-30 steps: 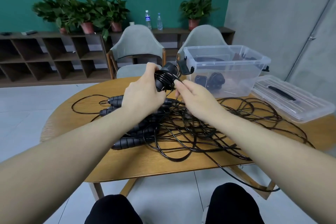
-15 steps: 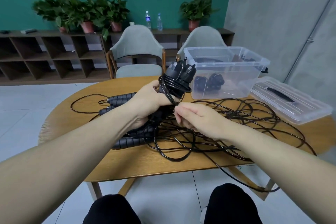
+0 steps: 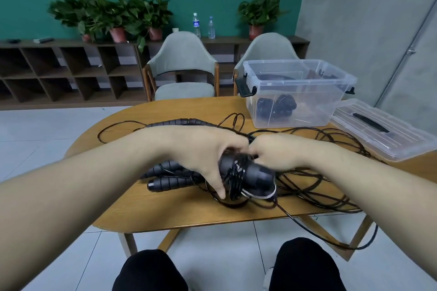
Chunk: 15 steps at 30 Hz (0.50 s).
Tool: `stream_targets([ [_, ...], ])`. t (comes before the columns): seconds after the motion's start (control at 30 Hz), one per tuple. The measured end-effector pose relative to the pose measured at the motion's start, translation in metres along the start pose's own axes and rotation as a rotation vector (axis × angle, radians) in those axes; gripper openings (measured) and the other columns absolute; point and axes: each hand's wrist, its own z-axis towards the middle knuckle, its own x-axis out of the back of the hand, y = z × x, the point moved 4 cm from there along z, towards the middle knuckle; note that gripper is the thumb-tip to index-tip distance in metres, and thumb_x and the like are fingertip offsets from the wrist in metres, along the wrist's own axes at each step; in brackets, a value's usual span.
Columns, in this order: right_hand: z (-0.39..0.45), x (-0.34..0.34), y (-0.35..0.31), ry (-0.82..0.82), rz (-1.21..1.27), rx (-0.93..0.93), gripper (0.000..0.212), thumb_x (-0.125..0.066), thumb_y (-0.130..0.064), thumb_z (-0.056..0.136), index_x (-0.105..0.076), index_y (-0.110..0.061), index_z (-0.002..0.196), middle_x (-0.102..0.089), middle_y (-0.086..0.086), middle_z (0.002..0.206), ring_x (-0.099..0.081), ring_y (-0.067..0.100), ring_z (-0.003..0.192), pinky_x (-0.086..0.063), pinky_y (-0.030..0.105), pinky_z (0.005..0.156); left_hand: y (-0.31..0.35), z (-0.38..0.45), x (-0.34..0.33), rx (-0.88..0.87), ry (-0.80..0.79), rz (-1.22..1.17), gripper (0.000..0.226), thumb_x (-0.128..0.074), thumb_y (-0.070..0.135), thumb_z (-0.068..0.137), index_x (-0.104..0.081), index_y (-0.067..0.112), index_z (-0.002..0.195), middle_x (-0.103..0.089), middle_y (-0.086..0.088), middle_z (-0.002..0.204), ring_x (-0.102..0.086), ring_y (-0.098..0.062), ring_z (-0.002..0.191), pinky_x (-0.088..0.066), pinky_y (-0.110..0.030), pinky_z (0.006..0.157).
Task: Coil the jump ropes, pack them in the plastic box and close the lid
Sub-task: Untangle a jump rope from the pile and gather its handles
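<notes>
Head view: our left hand (image 3: 208, 158) grips the coiled jump rope (image 3: 246, 176) by its handles near the table's (image 3: 151, 210) front edge, while our right hand (image 3: 276, 156) pinches its cord; we should tuck this end snugly before reaching for the plastic box (image 3: 298, 97) at the far right corner.

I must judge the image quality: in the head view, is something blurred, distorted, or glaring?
Head view: the hands, left and right, and the coiled jump rope are slightly motion-blurred; wide-angle distortion curves the wooden table edge; lighting is soft and even, with faint reflections on the plastic box.
</notes>
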Motion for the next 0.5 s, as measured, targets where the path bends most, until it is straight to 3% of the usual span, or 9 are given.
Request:
stream_targets([
  [0.07,0.002,0.010,-0.001,0.088,-0.089,-0.087,0.037,-0.054,-0.055,0.084,-0.066,-0.020,0.082,-0.063,-0.003,0.074,-0.055,0.014,0.070,-0.050,0.034,0.064,0.009,0.009,-0.005,0.025,-0.077,0.267,0.062,-0.094,0.042,0.060,-0.049,0.043,0.102,-0.047,0.016,0.094,-0.054,-0.014,0.096,-0.046,-0.031,0.076],
  [0.13,0.002,0.020,-0.001,0.176,-0.057,-0.115,0.035,-0.057,-0.051,0.087,-0.062,-0.019,0.075,-0.057,-0.005,0.066,-0.051,0.013,0.065,-0.042,0.030,0.057,0.008,0.013,-0.007,0.113,-0.082,0.493,0.077,-0.090,0.046,0.066,-0.042,0.038,0.126,-0.049,0.013,0.103,-0.055,-0.016,0.099,-0.042,-0.029,0.074],
  [0.2,0.000,0.028,0.001,0.228,0.028,-0.126,0.035,-0.060,-0.048,0.090,-0.059,-0.019,0.070,-0.055,-0.005,0.065,-0.052,0.016,0.065,-0.043,0.032,0.058,0.000,0.013,-0.004,0.227,0.024,0.594,0.086,-0.088,0.049,0.066,-0.024,0.036,0.121,-0.058,0.008,0.105,-0.058,-0.020,0.090,-0.049,-0.033,0.070],
  [0.23,-0.001,0.031,0.001,0.259,0.072,-0.134,0.038,-0.061,-0.050,0.090,-0.057,-0.019,0.068,-0.055,-0.004,0.065,-0.052,0.016,0.064,-0.045,0.034,0.060,-0.003,0.012,-0.002,0.283,0.065,0.607,0.088,-0.088,0.049,0.065,-0.019,0.033,0.118,-0.059,0.006,0.100,-0.058,-0.021,0.083,-0.050,-0.036,0.065],
  [0.33,-0.006,0.037,-0.006,0.373,0.083,-0.142,0.046,-0.055,-0.058,0.092,-0.059,-0.019,0.069,-0.059,-0.002,0.064,-0.056,0.016,0.064,-0.048,0.036,0.060,-0.011,0.013,-0.001,0.424,0.120,0.557,0.099,-0.087,0.048,0.069,-0.015,0.027,0.133,-0.058,0.002,0.092,-0.056,-0.024,0.074,-0.044,-0.035,0.056],
  [0.4,-0.010,0.037,-0.015,0.424,0.074,-0.139,0.048,-0.047,-0.057,0.097,-0.061,-0.018,0.074,-0.060,-0.002,0.065,-0.058,0.016,0.065,-0.047,0.036,0.059,-0.014,0.014,0.001,0.471,0.170,0.487,0.097,-0.084,0.049,0.072,-0.017,0.026,0.139,-0.062,0.000,0.096,-0.057,-0.024,0.078,-0.048,-0.036,0.059],
  [0.5,-0.014,0.034,-0.027,0.443,0.093,-0.130,0.041,-0.038,-0.049,0.103,-0.058,-0.024,0.078,-0.059,-0.005,0.068,-0.056,0.012,0.064,-0.042,0.032,0.055,-0.024,0.014,0.004,0.527,0.243,0.419,0.079,-0.078,0.056,0.076,-0.036,0.025,0.136,-0.064,-0.003,0.110,-0.052,-0.024,0.085,-0.050,-0.037,0.070],
])
